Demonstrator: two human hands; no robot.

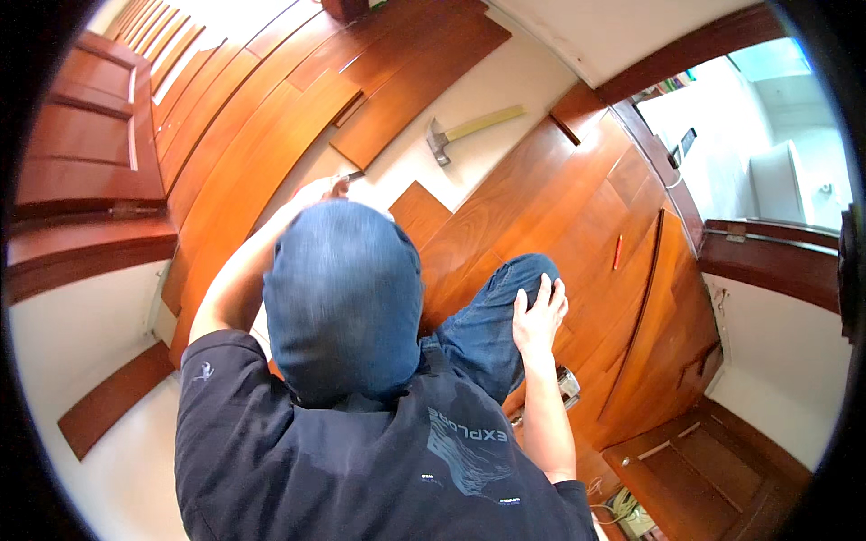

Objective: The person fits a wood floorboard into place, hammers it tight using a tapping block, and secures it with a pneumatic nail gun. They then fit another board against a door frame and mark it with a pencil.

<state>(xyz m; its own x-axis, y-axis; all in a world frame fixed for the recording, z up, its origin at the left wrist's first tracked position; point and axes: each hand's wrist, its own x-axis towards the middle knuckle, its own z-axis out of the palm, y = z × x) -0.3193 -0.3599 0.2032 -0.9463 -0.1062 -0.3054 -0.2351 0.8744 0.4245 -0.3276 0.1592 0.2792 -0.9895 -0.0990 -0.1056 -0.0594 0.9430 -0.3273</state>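
My left hand (322, 191) is low at the floor, beyond my raised left knee (343, 288), which hides part of that arm. Its fingers look closed at a small dark, thin piece (354, 176) that I cannot make out, beside the end of a reddish-brown floorboard (379, 131). My right hand (538, 317) lies on my right knee with its fingers spread, holding nothing. On the bare pale strip of floor, a claw hammer (465, 132) with a yellowish handle lies past my left hand. A short board end (419, 209) borders that strip on the near side.
Wooden floorboards (541, 194) cover much of the floor. A red pencil-like stick (618, 252) lies to the right, near a long loose board (636, 316). A shiny metal object (567, 386) sits by my right forearm. Brown wooden doors (99, 126) and pale walls surround me.
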